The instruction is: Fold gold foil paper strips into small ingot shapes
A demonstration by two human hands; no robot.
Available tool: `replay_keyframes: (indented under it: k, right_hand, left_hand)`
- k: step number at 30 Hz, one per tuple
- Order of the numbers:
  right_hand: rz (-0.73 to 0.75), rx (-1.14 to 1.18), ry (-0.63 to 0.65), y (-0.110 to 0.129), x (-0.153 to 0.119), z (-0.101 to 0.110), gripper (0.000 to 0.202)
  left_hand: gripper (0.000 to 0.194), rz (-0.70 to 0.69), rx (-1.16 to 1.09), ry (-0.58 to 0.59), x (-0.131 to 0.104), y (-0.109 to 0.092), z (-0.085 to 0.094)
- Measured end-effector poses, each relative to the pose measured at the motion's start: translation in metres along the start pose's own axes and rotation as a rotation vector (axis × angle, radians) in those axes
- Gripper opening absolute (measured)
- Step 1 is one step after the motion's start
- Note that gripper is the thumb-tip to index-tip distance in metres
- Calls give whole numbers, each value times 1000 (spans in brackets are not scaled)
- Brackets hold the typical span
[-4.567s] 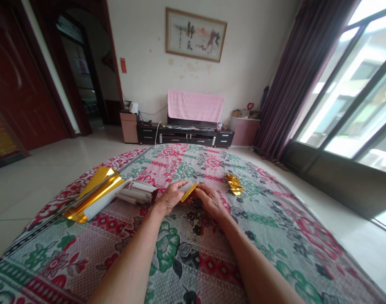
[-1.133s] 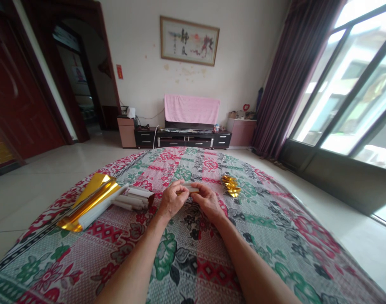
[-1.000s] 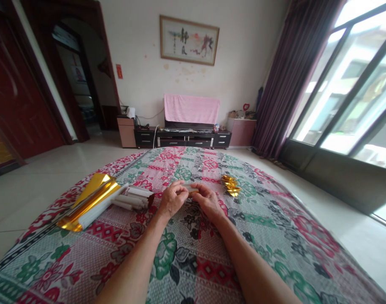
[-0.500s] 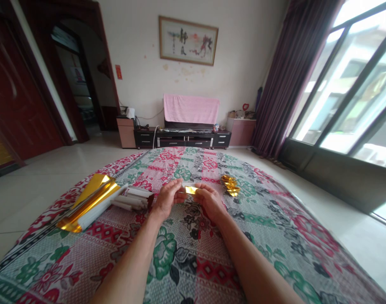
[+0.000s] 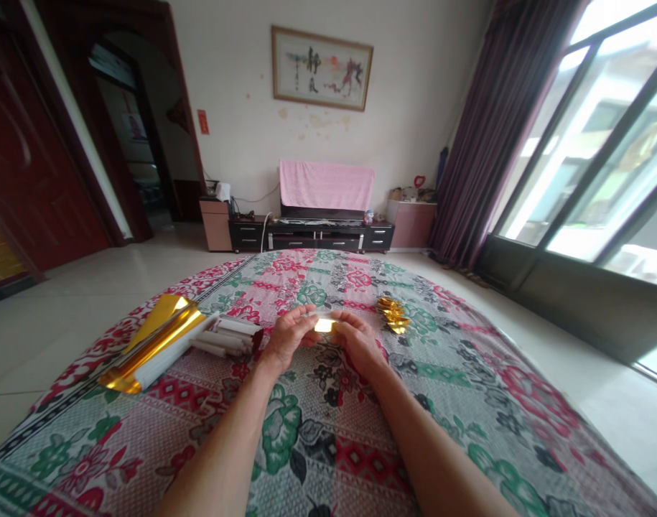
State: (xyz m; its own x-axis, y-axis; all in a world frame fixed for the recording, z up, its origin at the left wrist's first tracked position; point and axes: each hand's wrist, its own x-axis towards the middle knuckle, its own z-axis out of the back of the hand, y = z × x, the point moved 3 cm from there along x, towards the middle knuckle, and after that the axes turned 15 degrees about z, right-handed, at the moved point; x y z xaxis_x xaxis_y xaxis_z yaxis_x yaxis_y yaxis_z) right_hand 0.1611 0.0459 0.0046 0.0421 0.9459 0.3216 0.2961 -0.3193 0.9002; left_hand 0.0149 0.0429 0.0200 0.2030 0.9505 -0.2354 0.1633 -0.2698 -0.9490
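A small piece of gold foil paper (image 5: 324, 326) is stretched between my two hands above the middle of the cloth. My left hand (image 5: 291, 336) pinches its left end between thumb and fingers. At the other end, my right hand (image 5: 356, 337) grips it the same way. The fingertips behind the paper are partly hidden. To the right of my right hand lies a small heap of folded gold foil pieces (image 5: 393, 314). Left of my left hand are several white paper rolls (image 5: 231, 336), beside a large partly rolled gold foil sheet (image 5: 150, 345).
A patterned floral cloth (image 5: 296, 431) covers the round table. Beyond it stands a low black TV cabinet (image 5: 317, 237), with a pink towel (image 5: 327, 185) draped over the television. A purple curtain (image 5: 473, 143) and large windows are on the right; a dark red door (image 5: 37, 143) is on the left.
My left thumb and fingers have closed in on the left end of the gold foil paper. Its surface now catches more light. The other things lie where they were.
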Motion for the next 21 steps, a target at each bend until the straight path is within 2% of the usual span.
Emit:
replay_keyframes:
  k: [7, 13, 17, 21]
  right_hand:
    - [62, -61, 70, 1, -2, 1, 21]
    - [103, -249, 136, 2, -1, 0, 13]
    - [165, -327, 176, 3, 0, 1, 16]
    - [177, -341, 200, 6, -1, -1, 19]
  left_hand:
    - [49, 29, -14, -14, 3, 1, 1]
    - [42, 59, 134, -31, 3, 4, 2]
    - [33, 45, 260, -45, 3, 5, 3]
    - [36, 42, 320, -5, 0, 2, 1]
